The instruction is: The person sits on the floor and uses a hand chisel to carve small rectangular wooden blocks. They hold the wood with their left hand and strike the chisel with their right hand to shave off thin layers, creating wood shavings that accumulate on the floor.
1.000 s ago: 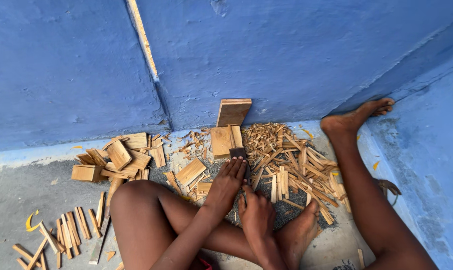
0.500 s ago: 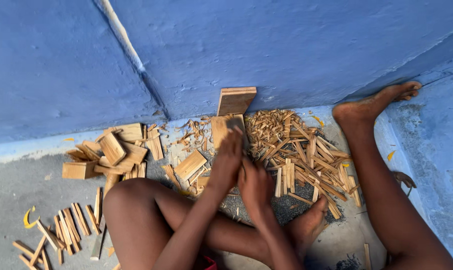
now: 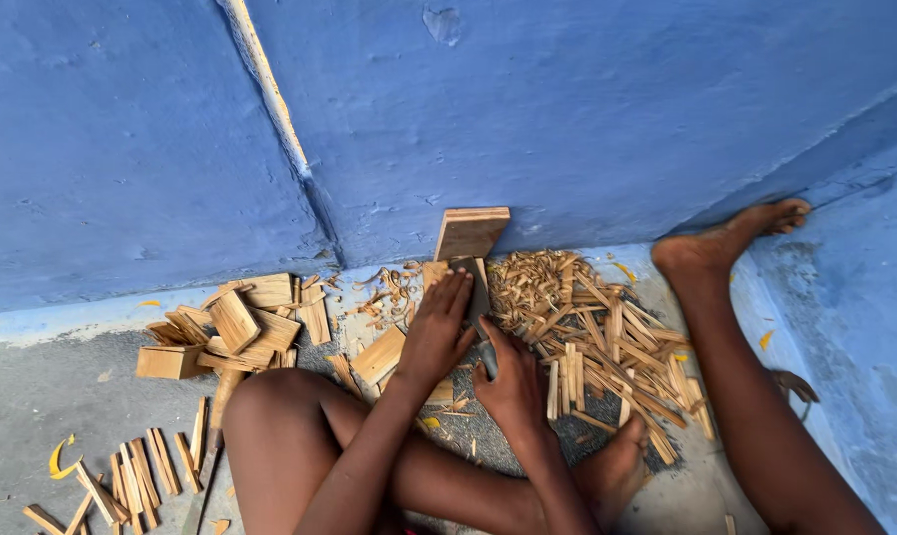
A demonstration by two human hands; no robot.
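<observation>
My left hand (image 3: 438,332) lies with fingers stretched out on a small wooden block (image 3: 438,272) near the wall. Behind it a larger wooden board (image 3: 471,231) leans upright against the blue wall. My right hand (image 3: 513,381) sits just right of the left, curled around a dark, blade-like tool (image 3: 485,342) that runs up towards the block. Its far end is hidden by my left fingers. Both hands work between my bare legs, over a dark mat (image 3: 468,421) strewn with chips.
A heap of thin split sticks (image 3: 607,347) lies to the right, by my right leg and foot (image 3: 726,248). Chunky wood blocks (image 3: 235,327) are piled at the left, with short sticks (image 3: 131,485) in front. Blue walls meet in a corner on the right.
My left hand has reached farther forward onto the small block. My right hand has closed in beside it, and the view has shifted slightly.
</observation>
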